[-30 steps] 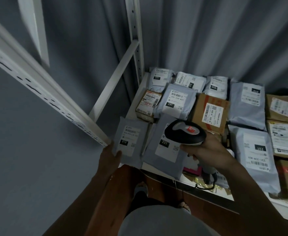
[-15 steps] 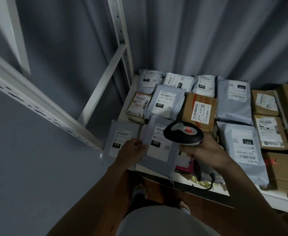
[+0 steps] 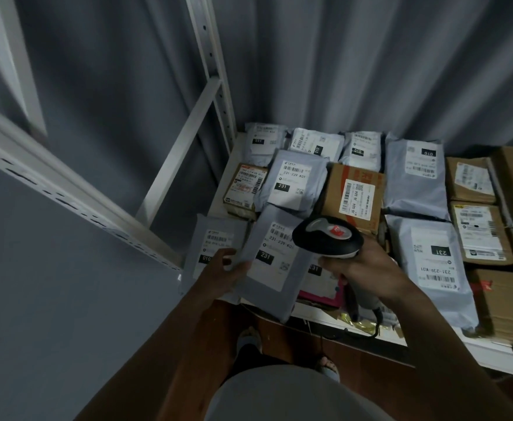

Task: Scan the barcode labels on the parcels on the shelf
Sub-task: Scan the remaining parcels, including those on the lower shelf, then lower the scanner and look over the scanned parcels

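Grey poly mailers carry white labels with black barcodes, the cardboard boxes are brown, the scanner is black and grey with a red button, and the shelf frame is white.

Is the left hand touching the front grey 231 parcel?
Touching. The head view shows the left hand gripping the left edge of the grey 231 parcel.

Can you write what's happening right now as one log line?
left hand: holds grey parcel | right hand: grips scanner | aimed at label
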